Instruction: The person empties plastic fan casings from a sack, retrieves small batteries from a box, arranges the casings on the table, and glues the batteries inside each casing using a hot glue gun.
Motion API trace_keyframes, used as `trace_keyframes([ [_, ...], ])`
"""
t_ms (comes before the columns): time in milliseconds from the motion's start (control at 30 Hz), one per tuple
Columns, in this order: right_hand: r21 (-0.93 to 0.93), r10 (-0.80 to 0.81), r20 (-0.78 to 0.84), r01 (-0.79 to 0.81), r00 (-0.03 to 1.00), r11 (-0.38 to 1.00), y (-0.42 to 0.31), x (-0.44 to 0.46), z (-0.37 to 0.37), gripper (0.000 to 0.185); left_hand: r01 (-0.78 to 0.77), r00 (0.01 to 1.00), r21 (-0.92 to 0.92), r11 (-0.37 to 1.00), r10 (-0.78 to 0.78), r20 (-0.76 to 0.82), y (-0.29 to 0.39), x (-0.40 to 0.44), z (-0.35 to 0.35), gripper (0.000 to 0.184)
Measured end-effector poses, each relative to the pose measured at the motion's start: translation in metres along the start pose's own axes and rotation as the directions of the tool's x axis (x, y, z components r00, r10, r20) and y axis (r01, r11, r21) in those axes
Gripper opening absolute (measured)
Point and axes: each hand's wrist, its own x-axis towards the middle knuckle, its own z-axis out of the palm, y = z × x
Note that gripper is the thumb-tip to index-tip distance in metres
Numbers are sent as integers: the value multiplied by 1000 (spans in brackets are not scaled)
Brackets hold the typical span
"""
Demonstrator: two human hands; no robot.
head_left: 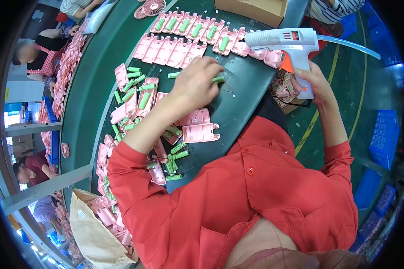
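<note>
My right hand [319, 85] grips the handle of a white glue gun [296, 40], with its orange trigger beside my fingers and a clear blue-tinted glue stick [350, 43] out of its back. The nozzle points left over a row of pink plastic shells [226, 40]. My left hand [197, 83] is closed above the green table. A green battery cell [218, 80] with thin wires sticks out from its fingers, which partly hide it. Another green cell [173, 75] lies at the hand's left side. Several shells in the back row hold green cells; the row in front [168, 51] shows none.
Loose pink shells and green cells [143, 101] are heaped left of my arm. A paper bag [94, 228] of pink parts stands lower left. A cardboard box [253, 11] sits at the back. Blue bins [384, 139] line the right. Other people work across the green belt [83, 103].
</note>
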Motion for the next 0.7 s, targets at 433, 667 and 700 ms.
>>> trace_keyframes([
  [433, 47, 4, 19, -5, 1000, 999, 5, 4, -9, 39, -224, 971, 107, 969, 212, 114, -12, 16, 29, 15],
  [667, 58, 12, 10, -13, 1000, 998, 7, -2, -14, 41, -20, 973, -52, 998, 8, -231, -17, 88, 16, 14],
  [700, 56, 11, 8, -11, 1000, 998, 8, -3, -16, 41, -99, 952, 24, 995, 101, -288, -18, 99, 21, 13],
])
